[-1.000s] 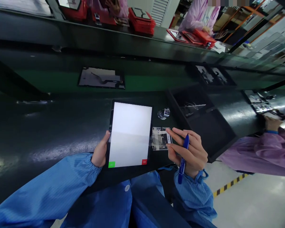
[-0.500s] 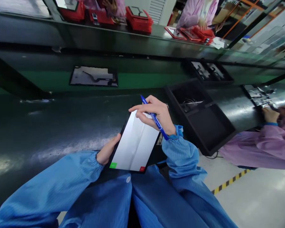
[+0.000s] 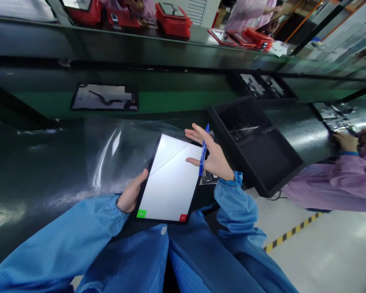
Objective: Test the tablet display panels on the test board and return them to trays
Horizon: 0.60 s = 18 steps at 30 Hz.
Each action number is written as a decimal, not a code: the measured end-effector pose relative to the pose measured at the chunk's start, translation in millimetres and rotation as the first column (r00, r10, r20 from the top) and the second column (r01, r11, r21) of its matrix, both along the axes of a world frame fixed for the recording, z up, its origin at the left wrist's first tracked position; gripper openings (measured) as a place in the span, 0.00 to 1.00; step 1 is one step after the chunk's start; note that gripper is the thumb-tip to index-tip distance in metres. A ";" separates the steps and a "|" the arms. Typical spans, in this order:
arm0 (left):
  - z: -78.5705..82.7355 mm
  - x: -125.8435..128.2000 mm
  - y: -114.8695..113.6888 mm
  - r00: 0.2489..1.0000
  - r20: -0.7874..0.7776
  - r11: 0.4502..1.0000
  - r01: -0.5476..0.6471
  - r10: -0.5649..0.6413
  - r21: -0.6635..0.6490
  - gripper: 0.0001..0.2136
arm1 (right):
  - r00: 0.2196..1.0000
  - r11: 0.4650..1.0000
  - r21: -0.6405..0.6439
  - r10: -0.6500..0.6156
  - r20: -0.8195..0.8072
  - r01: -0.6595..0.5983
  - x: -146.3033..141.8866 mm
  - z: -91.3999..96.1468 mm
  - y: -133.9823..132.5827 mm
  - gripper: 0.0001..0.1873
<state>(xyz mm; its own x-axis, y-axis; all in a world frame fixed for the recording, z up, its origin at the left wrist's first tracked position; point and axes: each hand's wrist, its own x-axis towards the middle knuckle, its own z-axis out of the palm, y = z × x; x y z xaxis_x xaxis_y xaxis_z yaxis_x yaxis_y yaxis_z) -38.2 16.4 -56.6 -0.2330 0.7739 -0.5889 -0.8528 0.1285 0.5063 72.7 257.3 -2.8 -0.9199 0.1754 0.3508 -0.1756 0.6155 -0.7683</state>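
A tablet-size screen [image 3: 171, 183], lit white with a green and a red square at its lower corners, leans near my lap. My left hand [image 3: 132, 193] grips its left edge, thumb at the rim and other fingers hidden behind. A clear plastic film [image 3: 110, 150] spreads left of the screen, its edge crossing the upper part diagonally. My right hand [image 3: 215, 158] hovers by the screen's upper right edge, fingers spread, with a blue pen [image 3: 203, 150] tucked among them. Whether its fingertips touch the film I cannot tell. A small black printed item [image 3: 209, 178] shows below that hand.
A black divided tray [image 3: 265, 154] stands to the right, with another tray of parts [image 3: 262, 86] behind it. A panel with a flex cable [image 3: 105, 97] lies on the back ledge. Red stacks [image 3: 172, 22] line the upper shelf. A co-worker's hands [image 3: 347, 142] handle parts at right.
The clear film has swung off most of the screen toward the left. My right hand has moved slightly right and its fingers have spread; the pen now stands more upright.
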 end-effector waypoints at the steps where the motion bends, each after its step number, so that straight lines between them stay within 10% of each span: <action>1: 1.6 0.2 0.5 1.000 0.010 1.000 -0.011 0.011 -0.019 0.24 | 1.000 1.000 -0.021 0.006 -0.009 -0.007 -2.0 -3.2 1.8 0.45; 8: 32.4 -1.1 13.2 0.985 0.081 0.965 -0.130 0.152 -0.228 0.25 | 0.999 0.974 -0.224 -0.035 -0.016 0.031 -33.2 -24.7 21.5 0.40; 18: 53.6 -0.8 23.7 0.959 0.152 0.961 -0.212 0.240 -0.178 0.22 | 0.993 0.863 -0.494 -0.058 0.101 0.100 -59.5 -55.4 29.4 0.37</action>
<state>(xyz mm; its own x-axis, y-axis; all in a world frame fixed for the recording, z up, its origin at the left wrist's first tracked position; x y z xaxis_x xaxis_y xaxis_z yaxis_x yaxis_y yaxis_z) -39.0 40.1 -3.0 -0.2760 0.6067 -0.7455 -0.9406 -0.0109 0.3394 13.2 286.6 -58.1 -0.9166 0.3803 0.1232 -0.0675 0.1564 -0.9854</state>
